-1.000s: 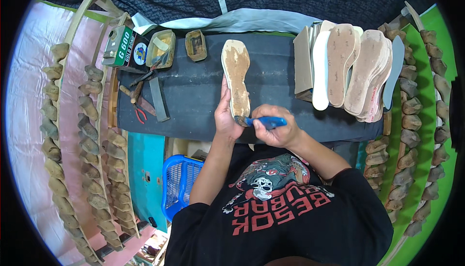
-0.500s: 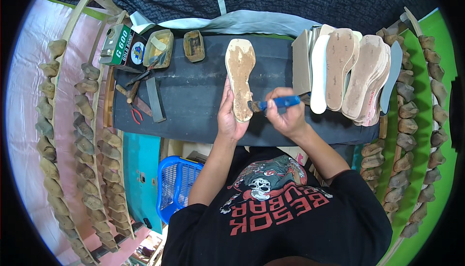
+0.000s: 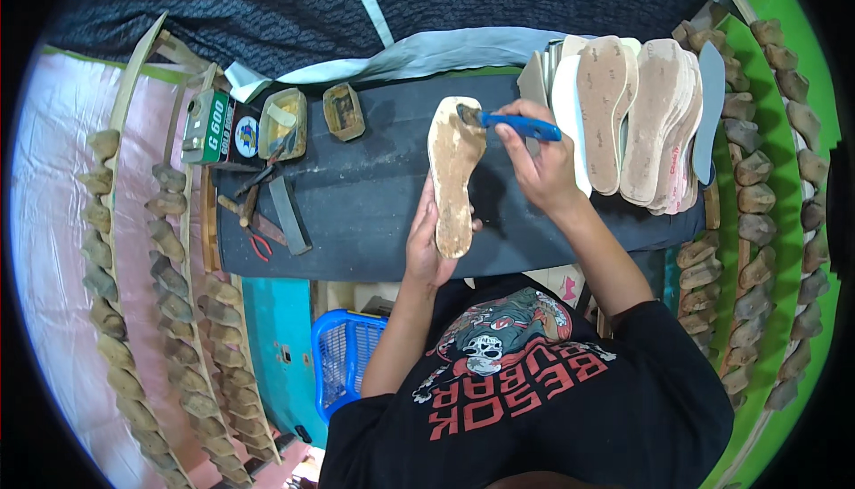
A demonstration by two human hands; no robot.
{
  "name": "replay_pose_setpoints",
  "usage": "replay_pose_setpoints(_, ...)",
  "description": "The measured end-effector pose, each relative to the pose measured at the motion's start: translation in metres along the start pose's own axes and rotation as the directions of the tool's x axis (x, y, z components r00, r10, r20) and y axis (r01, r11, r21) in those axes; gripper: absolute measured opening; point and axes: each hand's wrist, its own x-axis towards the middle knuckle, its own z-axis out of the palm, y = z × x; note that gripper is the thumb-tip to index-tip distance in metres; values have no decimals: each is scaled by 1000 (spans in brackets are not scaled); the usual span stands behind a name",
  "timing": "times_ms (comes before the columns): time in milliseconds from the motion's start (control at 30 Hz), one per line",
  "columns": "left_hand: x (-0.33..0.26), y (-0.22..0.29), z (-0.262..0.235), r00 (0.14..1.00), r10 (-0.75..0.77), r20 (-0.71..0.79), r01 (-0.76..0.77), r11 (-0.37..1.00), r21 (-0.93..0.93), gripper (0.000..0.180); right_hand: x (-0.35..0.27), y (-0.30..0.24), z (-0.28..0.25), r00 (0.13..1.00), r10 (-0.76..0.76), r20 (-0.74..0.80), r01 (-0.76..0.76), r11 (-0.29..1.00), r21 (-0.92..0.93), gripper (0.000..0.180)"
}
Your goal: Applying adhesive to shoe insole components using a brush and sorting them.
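My left hand (image 3: 428, 241) grips a shoe insole (image 3: 457, 182) near its heel end, fingers wrapped behind it. The insole is pale at the rim, with a patchy brown coating across its face. Closed around the blue handle of a brush (image 3: 519, 124) is my right hand (image 3: 545, 158). The brush's dark bristles touch the insole's wide toe part. To the right of that hand, several insoles (image 3: 655, 133) in brown, cream and white lie in overlapping piles on the dark table (image 3: 374, 195).
At the table's left stand a green and black metal can (image 3: 209, 124), a yellowish tub (image 3: 283, 133) and a smaller tub (image 3: 344, 113). Below them lie a hammer (image 3: 248, 207), red-handled pliers (image 3: 260, 247) and a grey block (image 3: 289, 215). Wooden shoe lasts (image 3: 174, 306) line racks on both sides. A blue basket (image 3: 343, 346) stands below.
The brush has moved from the insole's heel end up to its toe part. My left hand has brought the insole a little nearer and to the right. The view has shifted slightly.
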Motion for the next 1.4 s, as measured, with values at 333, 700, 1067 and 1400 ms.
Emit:
replay_pose_setpoints(333, -23, 2, -21, 994, -88, -61, 99, 974, 204, 79, -20, -10, -6, 970, -33, 240, 20, 998, 54, 19)
replay_pose_setpoints(700, -50, 5, -45, 991, -121, -50, 130, 945, 300, 74, -28, -14, -12, 909, -179, 375, 135, 981, 140, 18)
replay_pose_setpoints(1067, -55, -4, -45, 987, -146, -71, 159, 955, 250, 78, -34, -19, 1, 929, -192, 318, 156, 979, 133, 20)
replay_pose_setpoints(1400, -62, -7, -51, 982, -181, -50, 188, 944, 273, 72, -39, -9, -7, 961, -120, 251, 95, 989, 110, 20)
